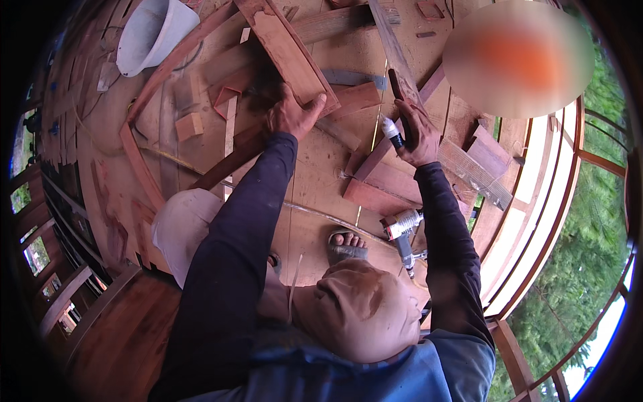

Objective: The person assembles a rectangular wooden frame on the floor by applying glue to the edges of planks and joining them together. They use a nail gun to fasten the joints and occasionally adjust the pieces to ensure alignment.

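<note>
My left hand [295, 115] grips the near end of a long reddish wooden piece [289, 50] with raised edges, its thumb at the corner. The piece slants away toward the top of the view. My right hand [420, 137] is closed round a small black bottle with a white tip [392, 132], the tip pointing up and left. A thin dark stick [394, 83] shows at that hand's fingertips; whether it is held, I cannot tell. Below the right hand lie reddish wood blocks [382, 191]. A pneumatic nail gun [402, 236] rests beside my right forearm.
A whitish bucket [149, 39] lies tilted at the far left. Boards and offcuts, including a small block [189, 126], litter the plank floor. A hose [321, 216] crosses near my sandalled foot [347, 246]. At the right, a slatted wooden edge [536, 214] borders greenery.
</note>
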Demonstrator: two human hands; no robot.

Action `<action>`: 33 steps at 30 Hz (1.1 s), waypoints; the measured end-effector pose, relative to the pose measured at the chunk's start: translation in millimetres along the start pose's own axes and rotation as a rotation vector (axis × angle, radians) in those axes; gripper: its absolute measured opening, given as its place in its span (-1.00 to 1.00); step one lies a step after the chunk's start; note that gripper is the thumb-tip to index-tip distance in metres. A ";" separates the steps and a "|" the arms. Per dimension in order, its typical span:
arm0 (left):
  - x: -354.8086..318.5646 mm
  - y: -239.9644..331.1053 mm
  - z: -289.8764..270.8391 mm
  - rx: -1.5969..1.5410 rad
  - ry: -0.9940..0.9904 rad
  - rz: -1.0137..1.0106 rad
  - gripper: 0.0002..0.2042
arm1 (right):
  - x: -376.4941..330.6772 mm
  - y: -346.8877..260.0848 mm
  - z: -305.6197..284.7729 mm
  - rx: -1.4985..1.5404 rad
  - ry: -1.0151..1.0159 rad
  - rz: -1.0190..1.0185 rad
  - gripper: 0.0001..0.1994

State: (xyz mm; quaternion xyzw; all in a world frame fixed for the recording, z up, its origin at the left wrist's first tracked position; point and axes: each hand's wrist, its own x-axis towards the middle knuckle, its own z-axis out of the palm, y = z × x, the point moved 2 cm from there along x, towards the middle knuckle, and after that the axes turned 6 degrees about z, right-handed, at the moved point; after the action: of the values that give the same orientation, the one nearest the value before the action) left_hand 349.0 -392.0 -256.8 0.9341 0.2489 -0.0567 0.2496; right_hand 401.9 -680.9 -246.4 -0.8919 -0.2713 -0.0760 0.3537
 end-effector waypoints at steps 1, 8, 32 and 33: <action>-0.4 -2.3 -1.1 -0.041 -0.003 0.018 -0.04 | 1.7 -2.9 3.2 -0.022 -0.054 -0.003 -0.39; 3.0 -16.5 3.0 -0.206 0.015 0.082 -0.08 | -13.1 -0.9 38.0 -0.255 -0.504 0.065 -0.13; -264.5 63.8 -406.0 -0.428 -0.586 -0.188 -0.18 | -305.9 -239.7 -382.0 0.153 -0.445 1.417 -0.52; -282.0 78.6 -423.1 -0.408 -0.627 -0.229 -0.18 | -299.3 -262.4 -389.4 0.204 -0.418 1.458 -0.50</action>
State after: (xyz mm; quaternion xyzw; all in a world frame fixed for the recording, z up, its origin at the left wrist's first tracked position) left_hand 134.8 -364.9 210.3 0.7688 0.2692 -0.3164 0.4862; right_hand 31.0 -913.3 97.8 -0.8041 0.3188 0.3723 0.3365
